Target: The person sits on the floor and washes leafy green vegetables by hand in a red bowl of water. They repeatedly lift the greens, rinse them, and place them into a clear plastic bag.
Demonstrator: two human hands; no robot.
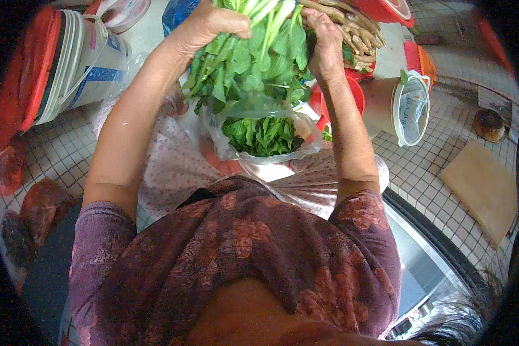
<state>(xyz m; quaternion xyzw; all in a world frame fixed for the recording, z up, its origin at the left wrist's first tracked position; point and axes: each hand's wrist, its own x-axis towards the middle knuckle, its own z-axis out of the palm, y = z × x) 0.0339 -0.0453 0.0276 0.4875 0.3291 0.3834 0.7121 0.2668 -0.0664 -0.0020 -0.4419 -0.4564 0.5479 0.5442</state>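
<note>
A big bunch of fresh leafy greens (251, 65) with pale stems spans the space between my two hands at the top of the view. My left hand (218, 19) grips the stem end, its thumb lying across the stems. At the other side, my right hand (326, 47) is curled against the bunch, fingers partly hidden behind the leaves. Directly below hangs or stands a clear plastic bag (225, 149), its mouth wide and facing me. Inside it lie more dark green leaves (264, 136). Lower leaves of the bunch overlap the bag's far rim.
Brown finger-like roots (357, 36) are heaped beyond my right hand. A red plastic cup (355, 93) and a whitish bucket (378, 104) are at the right. On the left stands a large white pail (93, 69) beside something red. A tan board (482, 190) lies on tiles.
</note>
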